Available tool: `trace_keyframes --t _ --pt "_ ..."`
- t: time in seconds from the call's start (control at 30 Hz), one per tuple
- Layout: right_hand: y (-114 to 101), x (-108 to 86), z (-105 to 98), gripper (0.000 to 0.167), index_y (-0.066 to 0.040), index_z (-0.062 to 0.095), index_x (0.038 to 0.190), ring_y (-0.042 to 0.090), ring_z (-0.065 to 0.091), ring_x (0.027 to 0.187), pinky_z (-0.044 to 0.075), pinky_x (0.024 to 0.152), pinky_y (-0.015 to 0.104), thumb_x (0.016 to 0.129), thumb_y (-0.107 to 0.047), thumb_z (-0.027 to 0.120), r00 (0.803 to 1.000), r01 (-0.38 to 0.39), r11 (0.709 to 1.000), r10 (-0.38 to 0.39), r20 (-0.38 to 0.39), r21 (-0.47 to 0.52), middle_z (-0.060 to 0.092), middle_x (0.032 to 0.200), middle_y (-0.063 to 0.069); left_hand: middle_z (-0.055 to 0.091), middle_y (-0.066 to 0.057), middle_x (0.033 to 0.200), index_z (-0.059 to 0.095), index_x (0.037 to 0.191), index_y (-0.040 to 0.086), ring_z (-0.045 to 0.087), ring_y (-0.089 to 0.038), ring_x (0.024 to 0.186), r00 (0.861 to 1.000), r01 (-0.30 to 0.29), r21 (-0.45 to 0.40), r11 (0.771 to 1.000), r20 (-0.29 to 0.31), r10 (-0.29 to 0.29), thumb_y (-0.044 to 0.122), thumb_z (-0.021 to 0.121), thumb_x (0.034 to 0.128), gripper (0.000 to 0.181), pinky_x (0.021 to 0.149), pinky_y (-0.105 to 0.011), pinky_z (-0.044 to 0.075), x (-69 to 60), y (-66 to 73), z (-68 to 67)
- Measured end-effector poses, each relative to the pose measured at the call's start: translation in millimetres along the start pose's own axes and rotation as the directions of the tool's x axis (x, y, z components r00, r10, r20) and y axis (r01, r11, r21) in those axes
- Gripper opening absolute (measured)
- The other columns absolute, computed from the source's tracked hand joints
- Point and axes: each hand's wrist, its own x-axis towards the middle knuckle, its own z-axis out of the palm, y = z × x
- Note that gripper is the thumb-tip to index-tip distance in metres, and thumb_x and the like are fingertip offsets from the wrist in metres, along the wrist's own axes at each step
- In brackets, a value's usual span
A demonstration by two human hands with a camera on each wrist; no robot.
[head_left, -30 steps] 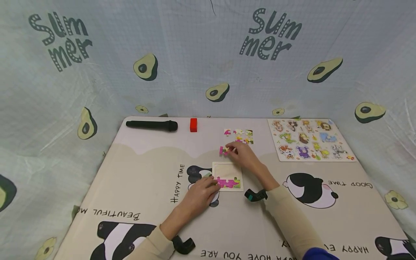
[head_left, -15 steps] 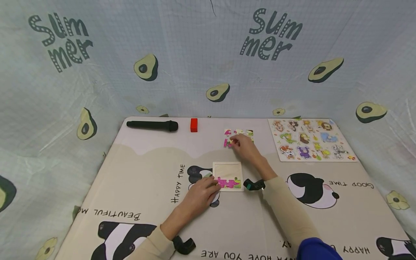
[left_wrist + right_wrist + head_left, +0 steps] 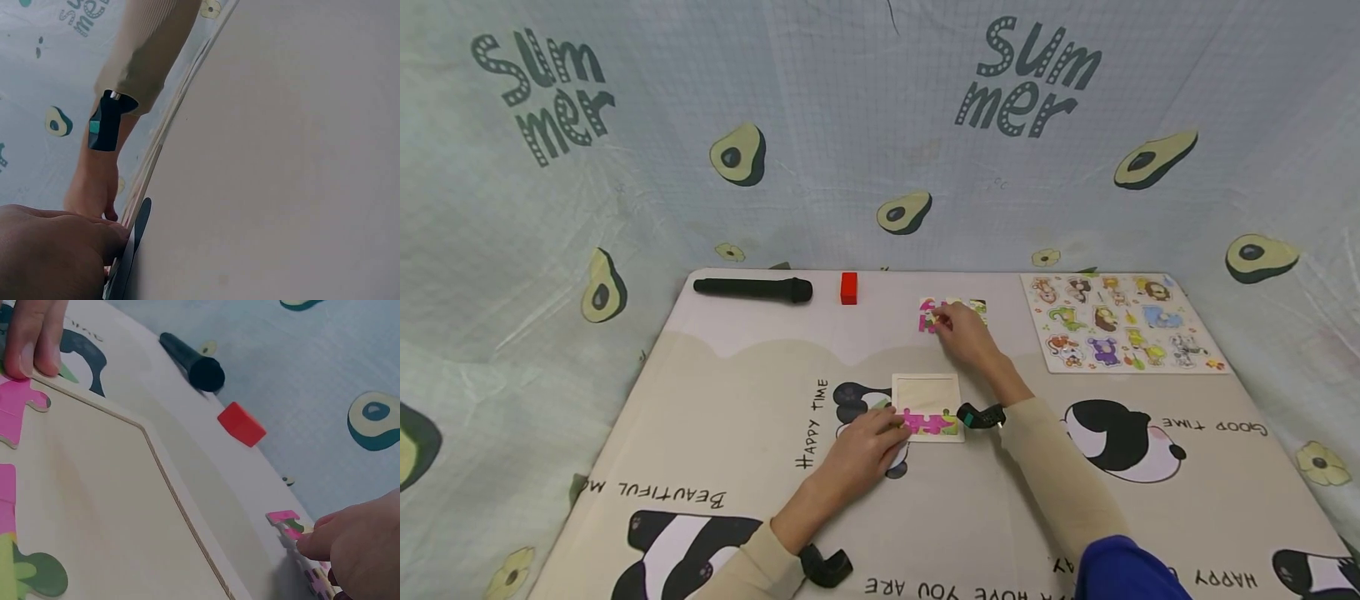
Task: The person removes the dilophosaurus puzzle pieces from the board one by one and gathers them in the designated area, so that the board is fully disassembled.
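Avocado-printed cloth (image 3: 820,100) backs the pale worktop (image 3: 737,417). My relaxed left hand (image 3: 861,451) rests on a square wooden puzzle tray (image 3: 925,390); farther ahead, my right hand (image 3: 967,338) pinches a pink-and-green jigsaw piece (image 3: 924,323). Dragging carelessly could, I judge, scatter multicoloured loose pieces (image 3: 978,306) beside it.

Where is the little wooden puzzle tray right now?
In the head view, the wooden puzzle tray lies near the middle of the table, the left hand at its near left corner, the loose puzzle pieces beyond it.

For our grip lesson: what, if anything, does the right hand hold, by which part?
The right hand seemingly pinches a puzzle piece by its right edge.
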Motion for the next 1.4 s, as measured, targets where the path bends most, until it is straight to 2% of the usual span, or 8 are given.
trace_keyframes --t 0.33,0.5,0.6,0.77,1.0,1.4 --pt "2.0 0.9 4.4 0.030 0.004 0.066 0.124 0.030 0.062 0.099 0.055 0.087 0.044 0.097 -0.009 0.059 0.997 -0.008 1.000 0.008 -0.076 0.005 0.064 0.110 0.020 0.071 -0.001 0.116 0.077 0.111 0.015 0.064 -0.023 0.122 1.000 0.006 -0.008 1.000 0.003 -0.006 0.018 0.072 0.0915 0.020 0.107 -0.037 0.051 -0.1 0.6 -0.7" --pt "-1.1 -0.8 4.2 0.036 -0.001 0.068 0.122 0.026 0.054 0.094 0.050 0.079 0.039 0.094 -0.023 0.068 0.995 -0.084 0.996 0.083 -0.053 -0.015 0.057 0.107 0.015 0.071 -0.001 0.116 0.077 0.110 0.015 0.064 -0.023 0.122 1.000 0.008 -0.011 1.000 0.002 -0.008 0.018 0.072 0.0917 0.019 0.107 -0.036 0.051 -0.2 -0.1 -0.8" --pt "-2.7 -0.6 4.0 0.036 -0.002 0.070 0.119 0.024 0.051 0.091 0.044 0.075 0.035 0.093 -0.028 0.070 0.994 -0.102 0.994 0.100 -0.033 -0.044 0.056 0.103 0.013 0.071 -0.001 0.116 0.078 0.110 0.015 0.064 -0.023 0.121 1.000 0.007 -0.012 1.000 0.000 -0.007 0.018 0.072 0.0916 0.019 0.107 -0.036 0.051 0.1 -0.3 -0.9" --pt "-2.6 2.3 5.1 0.032 -0.003 0.072 0.115 0.024 0.050 0.089 0.042 0.074 0.033 0.094 -0.027 0.069 0.995 -0.100 0.992 0.099 -0.021 -0.075 0.056 0.101 0.012 0.071 -0.001 0.115 0.078 0.110 0.015 0.064 -0.023 0.121 1.000 0.004 -0.013 1.000 0.000 -0.004 0.018 0.073 0.0914 0.019 0.106 -0.036 0.051 0.8 -0.7 -1.0" --pt "-0.4 5.5 7.4 0.030 -0.001 0.073 0.115 0.025 0.052 0.090 0.047 0.077 0.037 0.095 -0.023 0.067 0.994 -0.101 0.990 0.097 -0.042 -0.096 0.058 0.103 0.014 0.071 -0.001 0.115 0.078 0.110 0.015 0.064 -0.022 0.122 1.000 0.006 -0.009 1.000 0.003 -0.006 0.018 0.073 0.0915 0.019 0.107 -0.035 0.050 1.2 -0.3 -1.0" --pt "-1.4 2.7 7.6 0.031 0.000 0.071 0.116 0.024 0.053 0.089 0.047 0.075 0.036 0.094 -0.023 0.068 0.994 -0.094 0.993 0.090 -0.057 -0.076 0.058 0.101 0.014 0.071 -0.001 0.115 0.078 0.110 0.014 0.065 -0.023 0.121 1.000 0.000 -0.003 1.000 -0.006 0.000 0.018 0.073 0.0908 0.020 0.107 -0.036 0.050 0.9 0.0 -1.3"
